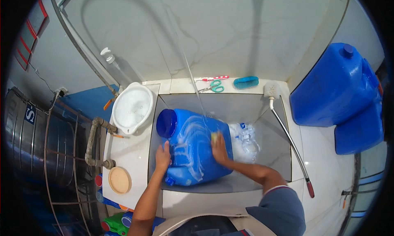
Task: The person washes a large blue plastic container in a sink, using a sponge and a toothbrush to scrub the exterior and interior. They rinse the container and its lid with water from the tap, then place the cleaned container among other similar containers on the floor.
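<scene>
A blue plastic jerrycan (200, 149) lies on its side in the grey tiled sink (271, 137), streaked with white suds. Its wide dark blue screw cap (166, 123) faces left, and a small blue cap (170, 181) sits at its lower left corner. My left hand (163, 157) grips the can's left edge below the wide cap; the fingers are partly hidden. Under my right hand (220, 149), a yellow-green sponge (214, 137) is pressed to the can's upper side. A thin stream of water (191, 73) falls onto the can near that hand.
Clear plastic bottles (247, 139) lie in the sink right of the can. A white basin of suds (132, 108) stands on the left ledge. Scissors (215, 86), a teal brush (246, 82) and a long-handled brush (289, 137) rest along the rim. More blue jerrycans (335, 91) stand right.
</scene>
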A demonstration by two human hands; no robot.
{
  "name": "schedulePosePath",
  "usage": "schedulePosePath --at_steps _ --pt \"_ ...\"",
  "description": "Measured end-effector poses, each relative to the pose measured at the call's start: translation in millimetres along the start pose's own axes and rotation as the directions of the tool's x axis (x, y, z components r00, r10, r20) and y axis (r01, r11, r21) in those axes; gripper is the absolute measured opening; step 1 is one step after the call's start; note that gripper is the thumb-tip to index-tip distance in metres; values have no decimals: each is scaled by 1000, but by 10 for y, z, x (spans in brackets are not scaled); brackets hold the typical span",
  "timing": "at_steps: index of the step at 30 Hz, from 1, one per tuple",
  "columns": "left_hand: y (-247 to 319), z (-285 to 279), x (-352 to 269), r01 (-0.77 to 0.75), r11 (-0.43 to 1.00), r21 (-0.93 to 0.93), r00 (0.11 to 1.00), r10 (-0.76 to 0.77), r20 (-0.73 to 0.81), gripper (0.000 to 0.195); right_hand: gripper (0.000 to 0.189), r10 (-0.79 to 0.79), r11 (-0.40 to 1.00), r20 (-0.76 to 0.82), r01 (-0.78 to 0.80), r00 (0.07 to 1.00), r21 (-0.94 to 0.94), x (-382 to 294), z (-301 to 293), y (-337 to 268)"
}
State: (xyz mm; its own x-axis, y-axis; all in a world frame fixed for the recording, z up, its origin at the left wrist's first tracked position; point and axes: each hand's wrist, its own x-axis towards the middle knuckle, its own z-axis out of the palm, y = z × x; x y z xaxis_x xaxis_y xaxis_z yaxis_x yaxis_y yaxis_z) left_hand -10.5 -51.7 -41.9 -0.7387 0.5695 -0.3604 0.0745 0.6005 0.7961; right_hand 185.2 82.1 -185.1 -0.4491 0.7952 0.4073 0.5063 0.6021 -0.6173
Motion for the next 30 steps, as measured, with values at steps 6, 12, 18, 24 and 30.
schedulePosePath --at_steps 6,12,18,24,30 --pt "-102 28 5 20 1000 -14 1000 -20 -12 50 43 -576 810 255 499 777 309 120 -495 -939" --pt "-11 27 33 16 999 37 1000 -15 -26 50 25 225 959 123 -242 967 151 931 332 645" --pt "-273 6 117 62 997 -50 997 -65 -42 47 49 127 991 391 -105 912 -78 -1054 40 203" --pt "-195 -27 60 26 1000 -11 997 -27 -71 43 42 -154 981 135 135 979 139 567 -156 -874" --pt "-133 -37 78 -40 999 16 996 41 -76 43 42 525 848 4 -524 851 75 24 221 684"
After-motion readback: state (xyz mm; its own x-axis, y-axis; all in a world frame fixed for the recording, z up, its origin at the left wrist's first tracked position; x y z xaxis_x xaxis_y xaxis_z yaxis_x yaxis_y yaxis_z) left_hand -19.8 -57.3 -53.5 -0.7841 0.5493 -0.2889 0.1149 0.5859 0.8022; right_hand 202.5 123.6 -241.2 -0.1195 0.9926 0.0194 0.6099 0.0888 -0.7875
